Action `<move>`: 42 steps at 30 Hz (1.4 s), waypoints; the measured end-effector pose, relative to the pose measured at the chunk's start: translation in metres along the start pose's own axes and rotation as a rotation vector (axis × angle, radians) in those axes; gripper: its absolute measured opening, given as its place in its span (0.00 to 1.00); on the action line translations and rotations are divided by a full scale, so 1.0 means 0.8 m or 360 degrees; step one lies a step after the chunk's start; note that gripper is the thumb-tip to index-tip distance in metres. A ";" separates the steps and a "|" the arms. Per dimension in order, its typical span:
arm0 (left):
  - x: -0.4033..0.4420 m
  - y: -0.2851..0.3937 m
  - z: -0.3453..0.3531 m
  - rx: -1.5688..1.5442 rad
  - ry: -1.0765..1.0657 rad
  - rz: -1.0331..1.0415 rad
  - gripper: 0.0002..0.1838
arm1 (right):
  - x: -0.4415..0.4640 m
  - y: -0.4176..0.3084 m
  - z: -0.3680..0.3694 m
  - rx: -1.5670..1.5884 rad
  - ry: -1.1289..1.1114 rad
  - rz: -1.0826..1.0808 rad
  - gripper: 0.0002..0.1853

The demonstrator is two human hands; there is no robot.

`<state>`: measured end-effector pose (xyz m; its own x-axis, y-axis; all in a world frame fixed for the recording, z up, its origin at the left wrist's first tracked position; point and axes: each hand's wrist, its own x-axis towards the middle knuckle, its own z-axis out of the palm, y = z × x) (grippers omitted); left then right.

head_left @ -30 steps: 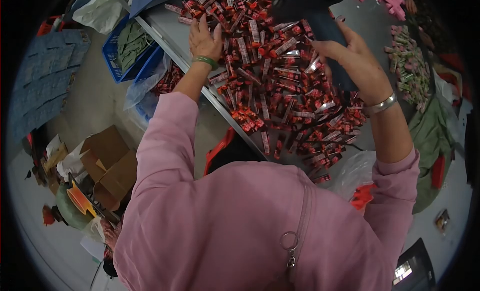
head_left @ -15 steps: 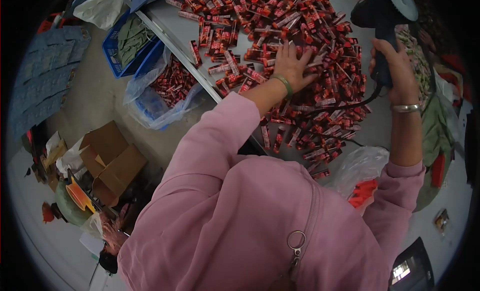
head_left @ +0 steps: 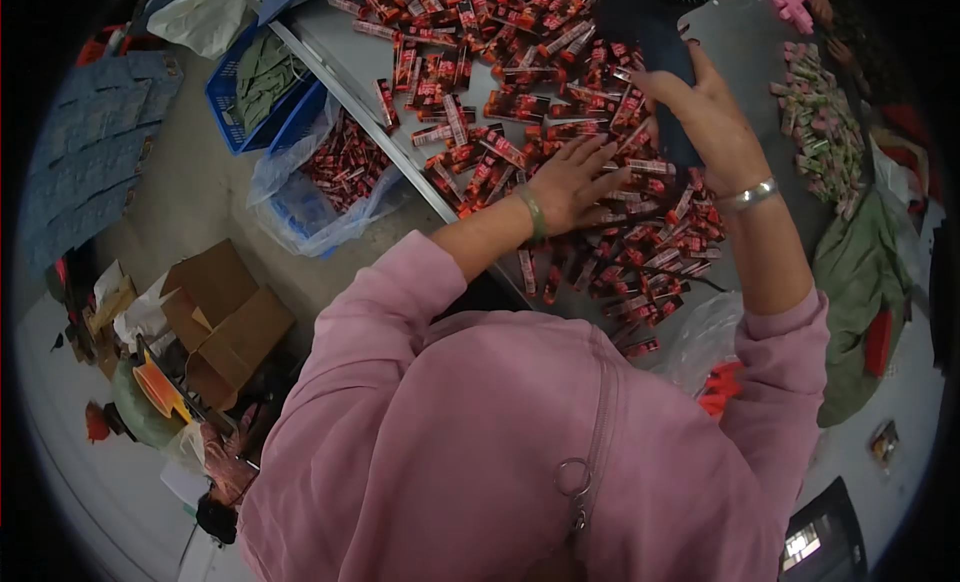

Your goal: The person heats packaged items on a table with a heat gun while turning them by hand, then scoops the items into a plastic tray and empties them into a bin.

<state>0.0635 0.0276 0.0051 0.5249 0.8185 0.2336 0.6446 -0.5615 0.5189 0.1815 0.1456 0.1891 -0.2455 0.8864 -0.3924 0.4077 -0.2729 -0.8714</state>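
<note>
My left hand (head_left: 572,185) lies spread, palm down, on a heap of small red-and-black wrapped tubes (head_left: 520,107); its fingers are apart and a bangle rings the wrist. In my right hand (head_left: 722,132) is a dark, corded hand-held tool (head_left: 665,52) that looks like a hair dryer, held upright over the right part of the heap. My fingers wrap its handle, partly hidden behind it. Its round head shows at the top edge of the view, and its black cord (head_left: 690,277) trails across the tubes.
Green-and-pink small packs (head_left: 825,122) lie along the right side of the grey table, with pink pieces (head_left: 788,2) beyond. Left of the table edge stand a bag-lined blue bin (head_left: 300,227) of tubes, a blue crate (head_left: 225,92) and a cardboard box (head_left: 235,327). Another person's hand (head_left: 840,52) shows at far right.
My right hand has swung the tool leftward from the heap's right side to over the tubes. My left hand has slid slightly down and toward me, still spread.
</note>
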 end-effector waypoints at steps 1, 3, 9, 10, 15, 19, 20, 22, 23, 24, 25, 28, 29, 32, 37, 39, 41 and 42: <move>-0.005 0.001 -0.014 -0.0096 0.0079 -0.0014 0.30 | -0.009 0.002 -0.012 0.0005 -0.0207 0.0043 0.24; -0.021 -0.007 -0.032 -0.0188 0.0157 -0.0028 0.28 | -0.020 0.005 -0.023 0.0013 -0.0414 0.0084 0.25; -0.036 -0.077 -0.078 0.0118 0.0431 -0.0219 0.17 | -0.011 0.023 -0.040 -0.0036 0.0071 -0.0117 0.25; -0.029 -0.095 -0.087 0.0196 0.0472 -0.0280 0.15 | -0.011 0.021 -0.042 0.0052 0.0127 -0.0069 0.26; 0.021 -0.165 -0.102 0.0514 0.0662 -0.0270 0.14 | -0.046 0.020 -0.049 0.0174 -0.0307 0.0145 0.31; 0.066 -0.168 -0.088 0.0710 0.0386 0.0179 0.16 | -0.045 0.034 -0.055 0.0072 -0.0151 0.0167 0.31; 0.075 -0.165 -0.082 0.0729 0.0170 0.0193 0.19 | -0.035 0.038 -0.060 0.0074 0.0059 0.0076 0.29; 0.090 -0.165 -0.065 0.0862 -0.0047 0.0209 0.22 | -0.027 0.040 -0.069 0.0077 0.0261 -0.0012 0.28; 0.095 -0.167 -0.059 0.0983 -0.0269 0.0227 0.25 | -0.028 0.036 -0.075 0.0106 0.0265 -0.0017 0.27; 0.098 -0.172 -0.060 0.0977 -0.0272 0.0232 0.25 | -0.030 0.033 -0.081 0.0133 0.0272 -0.0023 0.26; 0.102 -0.179 -0.063 0.1023 -0.0283 0.0199 0.25 | -0.032 0.032 -0.087 0.0132 0.0280 -0.0019 0.26; 0.109 -0.161 -0.099 0.1395 -0.0522 0.0016 0.28 | -0.033 0.033 -0.095 0.0062 0.0033 0.0047 0.24; 0.106 -0.179 -0.100 0.1389 -0.0484 -0.0034 0.28 | -0.028 0.035 -0.093 0.0069 0.0065 0.0059 0.24; 0.093 -0.231 -0.110 0.1376 -0.0364 -0.0190 0.29 | -0.019 0.040 -0.072 0.0150 0.0178 0.0048 0.25; 0.066 -0.290 -0.123 0.1345 -0.0167 -0.0472 0.30 | -0.023 0.018 -0.038 0.0110 -0.0242 0.0135 0.32; 0.054 -0.305 -0.124 0.1328 -0.0088 -0.0593 0.30 | -0.015 0.012 -0.026 0.0086 -0.0289 0.0078 0.32; 0.039 -0.311 -0.129 0.1312 -0.0003 -0.0709 0.30 | 0.002 0.017 -0.023 0.0063 -0.0330 0.0016 0.33; 0.033 -0.313 -0.132 0.1305 0.0039 -0.0767 0.30 | 0.018 0.023 -0.020 0.0101 -0.0155 -0.0032 0.33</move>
<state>-0.1428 0.2024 -0.0319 0.0948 0.9814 0.1672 0.9828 -0.0655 -0.1729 0.1998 0.1593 0.1723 -0.3384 0.8523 -0.3988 0.3461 -0.2813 -0.8950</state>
